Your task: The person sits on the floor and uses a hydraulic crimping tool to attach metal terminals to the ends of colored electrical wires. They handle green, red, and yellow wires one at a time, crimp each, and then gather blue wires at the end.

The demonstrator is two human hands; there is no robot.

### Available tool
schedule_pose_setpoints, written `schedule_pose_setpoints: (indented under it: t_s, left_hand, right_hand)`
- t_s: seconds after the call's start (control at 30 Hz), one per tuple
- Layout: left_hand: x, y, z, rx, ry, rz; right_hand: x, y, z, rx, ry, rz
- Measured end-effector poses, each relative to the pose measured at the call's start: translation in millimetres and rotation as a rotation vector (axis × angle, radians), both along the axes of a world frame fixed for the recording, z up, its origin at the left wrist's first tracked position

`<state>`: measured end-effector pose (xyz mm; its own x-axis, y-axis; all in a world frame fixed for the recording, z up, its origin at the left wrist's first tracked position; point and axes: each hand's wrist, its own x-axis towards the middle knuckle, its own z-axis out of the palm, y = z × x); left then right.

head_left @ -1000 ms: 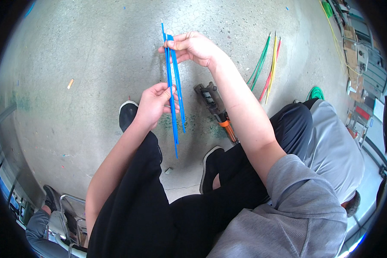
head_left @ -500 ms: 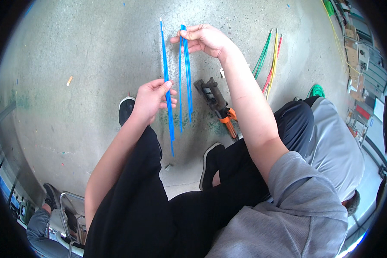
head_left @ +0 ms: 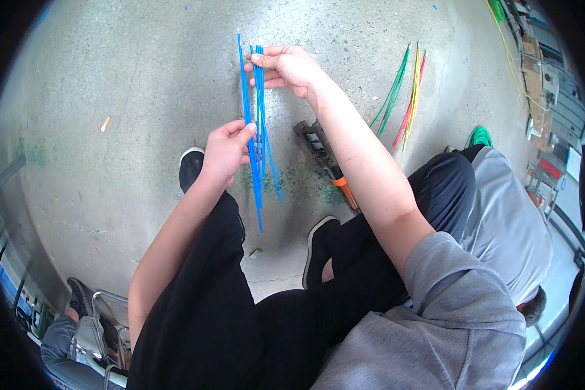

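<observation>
My left hand pinches long blue wires around their middle; they hang nearly upright with pale bare tips at the top. Close on their right, my right hand grips a second bunch of blue wires near its top ends between thumb and fingers. The lower ends of this bunch fan out loosely beside my left fingers. On the floor below my right forearm lies a dark crimping tool with orange-and-black handles, partly hidden by the arm.
Green wires, yellow wires and red wires lie on the concrete floor to the right. A co-worker in grey crouches at the right. Another person's leg and a metal-framed chair are at the lower left.
My right hand has moved left and slightly down, carrying its blue wires up against the left hand's bunch. Their lower ends have swung and spread. The left hand has barely moved.
</observation>
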<state>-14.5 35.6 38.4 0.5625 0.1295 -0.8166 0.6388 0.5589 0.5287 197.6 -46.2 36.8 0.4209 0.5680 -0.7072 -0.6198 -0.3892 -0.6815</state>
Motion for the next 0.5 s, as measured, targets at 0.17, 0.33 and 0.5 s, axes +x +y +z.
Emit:
schedule_pose_setpoints:
  t_s: [0.17, 0.33, 0.5]
  left_hand:
    - [-6, 2, -10, -0.01, -0.007, -0.052]
    - [-5, 2, -10, 0.043, 0.033, -0.058]
    - [-1, 3, 0, -0.008, 0.028, 0.049]
  right_hand:
    - [0, -1, -2, -0.004, 0.014, -0.002]
    - [-1, 1, 4, -0.022, -0.027, 0.019]
    - [0, 1, 1, -0.079, -0.1, 0.021]
